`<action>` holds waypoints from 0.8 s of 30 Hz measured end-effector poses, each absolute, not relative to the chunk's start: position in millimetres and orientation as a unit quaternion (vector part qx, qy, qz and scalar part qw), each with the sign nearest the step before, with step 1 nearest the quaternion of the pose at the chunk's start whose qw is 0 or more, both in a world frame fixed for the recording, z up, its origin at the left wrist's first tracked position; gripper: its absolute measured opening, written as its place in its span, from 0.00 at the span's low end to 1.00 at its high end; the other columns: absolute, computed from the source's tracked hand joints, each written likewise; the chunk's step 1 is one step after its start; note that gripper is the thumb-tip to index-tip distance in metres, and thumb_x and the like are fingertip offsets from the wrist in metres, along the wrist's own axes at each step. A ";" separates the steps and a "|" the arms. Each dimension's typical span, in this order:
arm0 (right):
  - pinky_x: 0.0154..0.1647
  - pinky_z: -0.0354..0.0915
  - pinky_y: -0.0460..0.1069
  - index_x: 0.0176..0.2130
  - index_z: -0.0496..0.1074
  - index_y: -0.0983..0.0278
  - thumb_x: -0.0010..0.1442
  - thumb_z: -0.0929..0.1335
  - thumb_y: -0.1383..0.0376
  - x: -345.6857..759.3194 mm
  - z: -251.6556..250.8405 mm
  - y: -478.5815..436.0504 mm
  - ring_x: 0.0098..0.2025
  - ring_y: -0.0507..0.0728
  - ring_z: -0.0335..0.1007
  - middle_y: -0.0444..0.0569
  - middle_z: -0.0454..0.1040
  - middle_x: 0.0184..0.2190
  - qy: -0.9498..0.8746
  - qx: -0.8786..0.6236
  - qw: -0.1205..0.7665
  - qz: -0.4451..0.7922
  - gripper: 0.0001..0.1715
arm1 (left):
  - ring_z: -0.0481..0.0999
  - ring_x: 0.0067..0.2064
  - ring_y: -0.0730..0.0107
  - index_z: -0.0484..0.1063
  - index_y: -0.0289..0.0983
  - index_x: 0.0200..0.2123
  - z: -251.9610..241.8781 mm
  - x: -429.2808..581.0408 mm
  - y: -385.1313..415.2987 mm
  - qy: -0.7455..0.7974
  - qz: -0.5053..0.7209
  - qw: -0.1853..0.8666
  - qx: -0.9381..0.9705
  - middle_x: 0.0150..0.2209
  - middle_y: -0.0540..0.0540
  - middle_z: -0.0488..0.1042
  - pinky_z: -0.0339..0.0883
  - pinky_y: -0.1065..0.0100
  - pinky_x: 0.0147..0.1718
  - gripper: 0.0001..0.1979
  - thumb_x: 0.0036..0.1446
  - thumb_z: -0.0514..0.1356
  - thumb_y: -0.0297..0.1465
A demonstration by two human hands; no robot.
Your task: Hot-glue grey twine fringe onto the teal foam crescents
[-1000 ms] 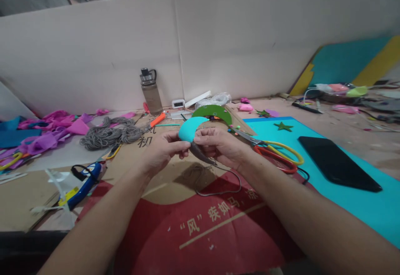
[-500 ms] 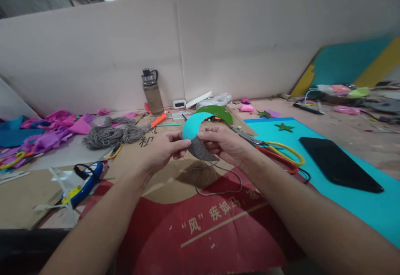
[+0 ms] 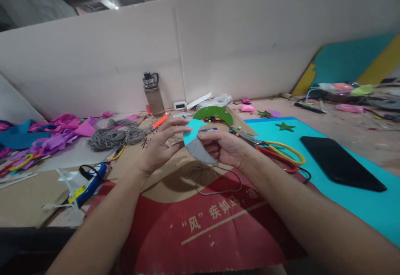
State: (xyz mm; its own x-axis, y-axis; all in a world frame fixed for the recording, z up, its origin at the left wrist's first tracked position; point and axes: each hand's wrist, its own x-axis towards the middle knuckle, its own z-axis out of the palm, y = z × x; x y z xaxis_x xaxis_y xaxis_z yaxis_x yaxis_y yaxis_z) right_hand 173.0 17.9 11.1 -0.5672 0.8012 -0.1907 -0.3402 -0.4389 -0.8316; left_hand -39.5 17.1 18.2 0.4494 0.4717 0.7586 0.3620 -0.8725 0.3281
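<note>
Above the red and brown cardboard (image 3: 218, 233), a crescent-shaped piece (image 3: 200, 150), part bright blue and part grey, is pinched by my right hand (image 3: 220, 143) at its inner edge. My left hand (image 3: 165, 141) is at its upper left, fingers spread, with fingertips touching or very near the blue part. A thin grey cord (image 3: 218, 192) hangs or lies in a loop below the piece. Behind it a green felt arc (image 3: 215, 112) rests on the table. Scissors with yellow and red handles (image 3: 284, 152) lie right of my right hand.
A black phone (image 3: 342, 162) and a green star (image 3: 285, 126) lie on a blue sheet (image 3: 375, 216). Grey cord bundle (image 3: 114, 135), orange cutter (image 3: 160, 121), blue tool (image 3: 91, 185) and purple scraps (image 3: 58, 139) are at left. A bottle (image 3: 153, 96) stands behind.
My left hand has opened from its pinch on the crescent's left edge and its fingers have moved up. The crescent has tilted, and its grey part looks lighter.
</note>
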 end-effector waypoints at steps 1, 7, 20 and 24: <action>0.17 0.36 0.43 0.22 0.57 0.63 0.44 0.75 0.65 171.8 10.5 16.9 0.18 0.43 0.39 0.35 0.52 0.16 -0.390 -0.284 0.342 0.806 0.21 | 0.72 0.54 0.64 0.76 0.44 0.47 18.0 -38.8 16.4 0.224 0.461 0.037 0.858 0.51 0.42 0.74 0.65 0.59 0.53 0.14 0.57 0.64 0.27; 0.17 0.35 0.42 0.22 0.59 0.63 0.45 0.74 0.66 167.3 10.5 10.4 0.17 0.43 0.39 0.34 0.52 0.16 -0.405 -0.290 0.322 0.805 0.19 | 0.70 0.57 0.62 0.79 0.46 0.42 21.7 -38.7 13.1 0.170 0.465 -0.017 0.869 0.55 0.43 0.73 0.64 0.54 0.55 0.13 0.55 0.65 0.25; 0.21 0.43 0.42 0.31 0.71 0.67 0.54 0.71 0.62 158.3 2.4 7.2 0.20 0.44 0.44 0.37 0.55 0.19 -0.461 -0.273 0.371 0.759 0.10 | 0.74 0.30 0.72 0.79 0.36 0.33 6.2 -18.9 12.1 0.357 0.608 0.427 0.566 0.30 0.48 0.78 0.69 0.69 0.35 0.09 0.49 0.69 0.34; 0.23 0.45 0.45 0.31 0.71 0.64 0.58 0.67 0.62 152.9 -1.8 4.7 0.20 0.47 0.47 0.37 0.56 0.18 -0.593 -0.352 0.381 0.616 0.07 | 0.73 0.27 0.75 0.78 0.34 0.33 7.0 -13.8 15.7 0.374 0.620 0.523 0.450 0.29 0.49 0.78 0.69 0.72 0.31 0.15 0.40 0.73 0.32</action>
State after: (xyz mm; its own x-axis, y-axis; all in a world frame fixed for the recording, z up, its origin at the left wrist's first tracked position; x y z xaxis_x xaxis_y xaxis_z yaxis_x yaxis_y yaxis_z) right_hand 152.9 4.7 -1.8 -0.4613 0.8871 0.0180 -0.0509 -0.0062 -0.9987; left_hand -13.8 15.7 7.0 -0.0475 0.9848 0.1671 -0.3124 -0.1735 0.9340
